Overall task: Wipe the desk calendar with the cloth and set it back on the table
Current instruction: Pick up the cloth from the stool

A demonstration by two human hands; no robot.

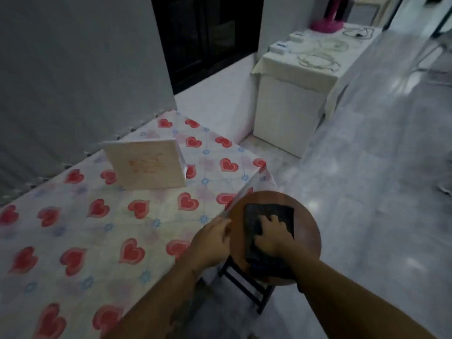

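Observation:
A cream desk calendar [146, 163] stands upright on the table [80, 231], which wears a cloth printed with red hearts. A dark folded cloth [266, 216] lies on a round brown wooden stool [308, 238] just off the table's right edge. My right hand [271, 234] rests flat on the cloth, fingers spread over it. My left hand [211, 241] hovers at the table's edge beside the stool with loosely curled fingers and nothing in it. The calendar is well away from both hands, up and to the left.
A grey wall runs along the table's far side. A white cabinet [288, 113] with a cream cover, cables and a pink object stands at the back right. Shiny tiled floor [367, 192] spreads to the right. A dark doorway is behind.

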